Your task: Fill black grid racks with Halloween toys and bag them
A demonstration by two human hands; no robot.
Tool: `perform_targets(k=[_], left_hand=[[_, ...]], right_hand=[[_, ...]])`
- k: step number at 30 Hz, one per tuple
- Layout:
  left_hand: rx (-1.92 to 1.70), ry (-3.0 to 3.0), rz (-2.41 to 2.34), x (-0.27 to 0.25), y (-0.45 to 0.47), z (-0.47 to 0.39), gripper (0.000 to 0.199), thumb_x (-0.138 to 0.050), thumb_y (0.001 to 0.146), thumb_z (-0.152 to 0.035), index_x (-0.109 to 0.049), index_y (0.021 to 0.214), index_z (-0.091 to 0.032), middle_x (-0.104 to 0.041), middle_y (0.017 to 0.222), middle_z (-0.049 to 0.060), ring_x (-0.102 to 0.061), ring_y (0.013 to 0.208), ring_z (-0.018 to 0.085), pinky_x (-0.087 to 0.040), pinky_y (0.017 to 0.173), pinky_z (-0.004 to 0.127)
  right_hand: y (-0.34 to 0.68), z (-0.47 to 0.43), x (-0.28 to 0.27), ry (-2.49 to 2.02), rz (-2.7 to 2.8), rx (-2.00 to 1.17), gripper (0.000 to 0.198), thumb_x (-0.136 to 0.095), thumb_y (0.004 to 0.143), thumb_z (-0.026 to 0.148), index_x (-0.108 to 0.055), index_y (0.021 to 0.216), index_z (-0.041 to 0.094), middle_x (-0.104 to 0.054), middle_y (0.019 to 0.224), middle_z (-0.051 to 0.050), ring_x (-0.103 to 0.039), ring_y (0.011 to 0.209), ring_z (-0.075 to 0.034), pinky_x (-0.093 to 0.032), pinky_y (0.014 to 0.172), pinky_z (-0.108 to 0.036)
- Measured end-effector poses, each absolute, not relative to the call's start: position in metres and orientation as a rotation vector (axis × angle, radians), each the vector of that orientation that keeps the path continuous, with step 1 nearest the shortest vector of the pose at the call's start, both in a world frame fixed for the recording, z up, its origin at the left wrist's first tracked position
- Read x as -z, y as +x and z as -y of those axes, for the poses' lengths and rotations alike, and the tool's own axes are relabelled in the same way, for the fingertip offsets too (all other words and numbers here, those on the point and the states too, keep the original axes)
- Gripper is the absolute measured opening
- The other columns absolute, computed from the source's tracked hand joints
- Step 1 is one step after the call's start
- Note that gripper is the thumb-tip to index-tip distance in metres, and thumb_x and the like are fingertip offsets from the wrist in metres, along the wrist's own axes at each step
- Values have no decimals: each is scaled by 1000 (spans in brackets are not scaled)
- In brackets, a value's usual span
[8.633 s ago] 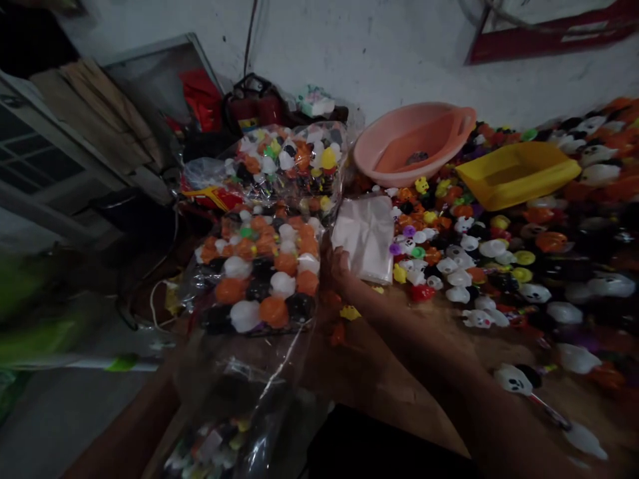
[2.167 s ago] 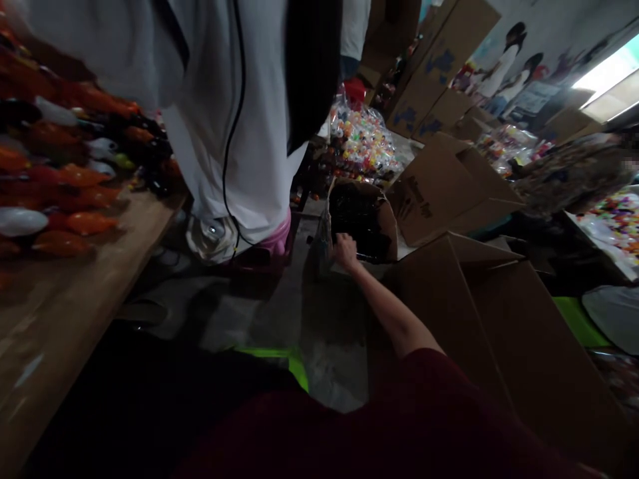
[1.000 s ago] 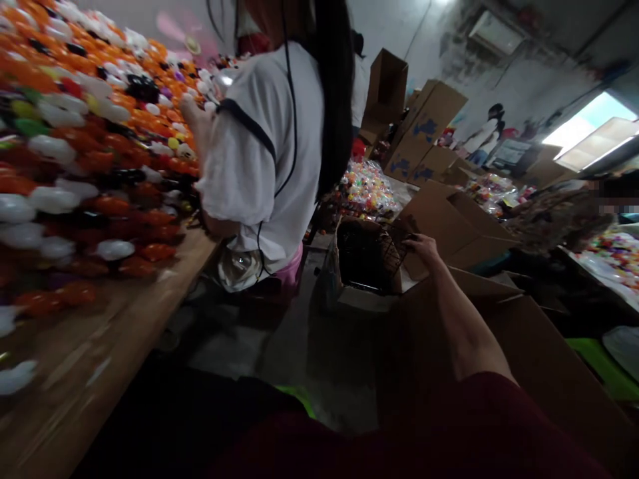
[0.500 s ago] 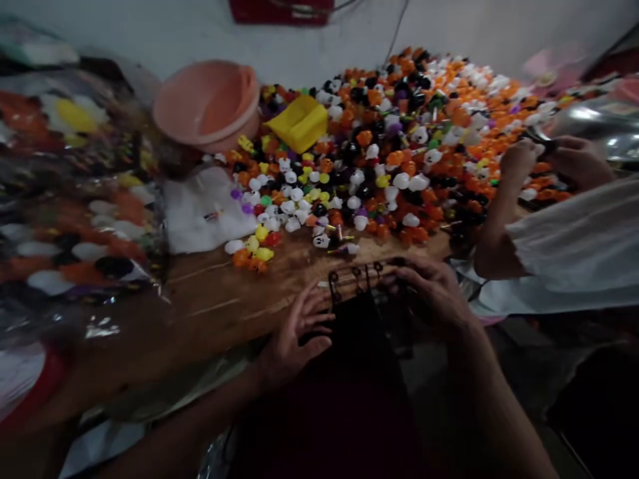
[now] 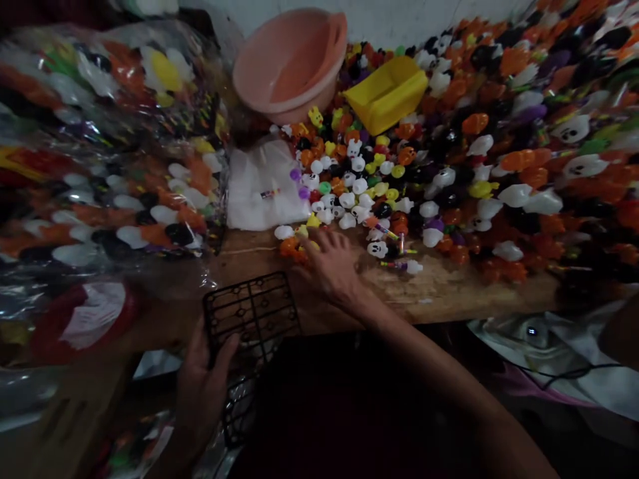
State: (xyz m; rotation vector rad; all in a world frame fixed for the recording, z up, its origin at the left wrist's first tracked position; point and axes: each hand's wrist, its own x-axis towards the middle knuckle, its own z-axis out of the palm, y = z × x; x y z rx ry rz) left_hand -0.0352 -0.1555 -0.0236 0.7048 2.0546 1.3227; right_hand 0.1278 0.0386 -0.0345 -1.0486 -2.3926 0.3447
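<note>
Wooden table (image 5: 424, 303) in front of me. Heap of plastic toys (image 5: 499, 159) along its back and right side; bagged toys (image 5: 144, 166) at left. Pink basin (image 5: 249, 96) near the wall, between heap and bags. Black grid rack (image 5: 255, 313) tilted at the table's front edge, in my left hand (image 5: 202, 372): thumb on top, clamped on its left side. Clear plastic sleeves (image 5: 264, 173) flat beside the bagged toys. Yellow scoop (image 5: 387, 96) on the heap. Right hand (image 5: 329, 266) over loose orange pieces (image 5: 289, 249), fingers bent; can't tell if they've closed on any.
</note>
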Motion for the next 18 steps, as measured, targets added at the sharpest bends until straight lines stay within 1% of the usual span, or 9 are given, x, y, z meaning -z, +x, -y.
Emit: perform_targets(k=[1,3,6,8,9,11,14,16,18], left_hand=[[-1301,730,-2115,24,-40,159,80,-71,79,-61,-51,147,-25,-65,136,9,-56,134,35,-34,124,55],[-1262,780,-2198,26,-45,163,79,-69,79,-62,-53,146,-24,-63,137,10,-52,138,37,-28,127,56],[-1241,741,-2194,35,-46,160,82,-69,80,-64,-49,150,-26,-62,139,10,-51,139,39,-30,125,61],[-1263,749,-2115,44,-43,148,83,-69,81,-62,-44,152,-29,-60,143,8,-52,139,38,-35,123,58],[-1274,797,-2068,48,-40,138,83,-68,82,-61,-42,154,-29,-58,146,8,-52,140,36,-36,123,55],[-1285,930,-1966,56,-34,112,85,-67,84,-55,-35,158,-27,-51,154,9,-47,144,33,-36,124,49],[-1317,1040,-1817,66,-23,70,90,-64,87,-44,-22,162,-22,-38,163,12,-38,151,30,-33,126,47],[-1343,1074,-1773,70,-16,52,92,-63,88,-39,-14,163,-21,-37,163,15,-40,150,29,-33,125,48],[-1338,1132,-1794,73,-11,44,92,-62,89,-38,-10,164,-22,-42,160,16,-46,146,28,-37,124,47]], right_hand=[[112,-45,38,-991,2487,-268,48,-60,97,33,-56,142,20,-53,151,-18,-47,134,-38,-38,112,-64],[89,-58,48,-886,2606,-148,43,-54,99,27,-56,141,19,-47,156,-17,-44,137,-37,-34,116,-67],[85,-81,65,-802,2693,-2,28,-49,100,19,-67,122,16,-51,150,-17,-49,131,-32,-31,120,-66],[98,-99,69,-825,2718,71,24,-49,99,14,-71,109,15,-57,142,-16,-52,126,-30,-30,121,-67],[107,-108,68,-849,2728,99,24,-48,99,13,-71,106,15,-58,140,-16,-53,126,-29,-30,122,-67],[122,-125,61,-872,2760,144,26,-46,99,12,-71,105,16,-59,139,-14,-51,128,-29,-28,123,-68],[137,-147,46,-857,2805,191,27,-45,100,14,-71,106,18,-58,140,-12,-47,133,-28,-21,126,-67],[144,-160,37,-880,2789,185,26,-46,100,17,-71,107,19,-60,136,-11,-47,133,-28,-17,127,-67],[152,-172,30,-944,2750,129,24,-48,101,21,-71,107,19,-62,132,-10,-48,132,-28,-15,127,-67]])
